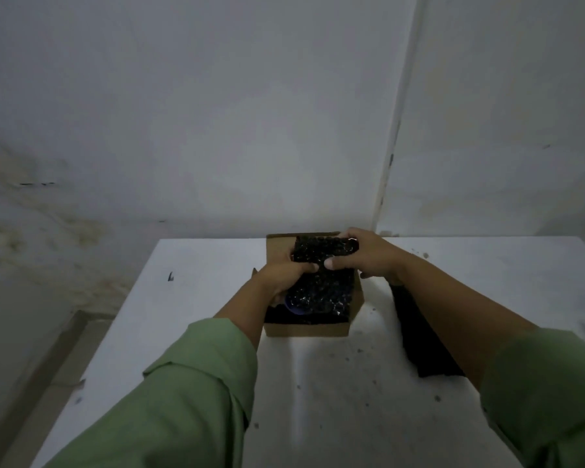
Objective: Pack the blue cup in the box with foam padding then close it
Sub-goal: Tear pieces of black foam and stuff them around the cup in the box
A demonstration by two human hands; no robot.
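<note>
Left hand (286, 275) & right hand (362, 253) both pinch the black foam sheet (321, 275) over the cardboard box (304, 329) — prob. to cover the blue cup (293, 304) inside.

A sheet of black foam padding (321, 265) is gripped by the left hand (284, 275) and the right hand (362, 255) over an open cardboard box (304, 327) on a white table (200, 298). The blue cup (293, 304) is partly seen beneath the foam, inside the box.
</note>
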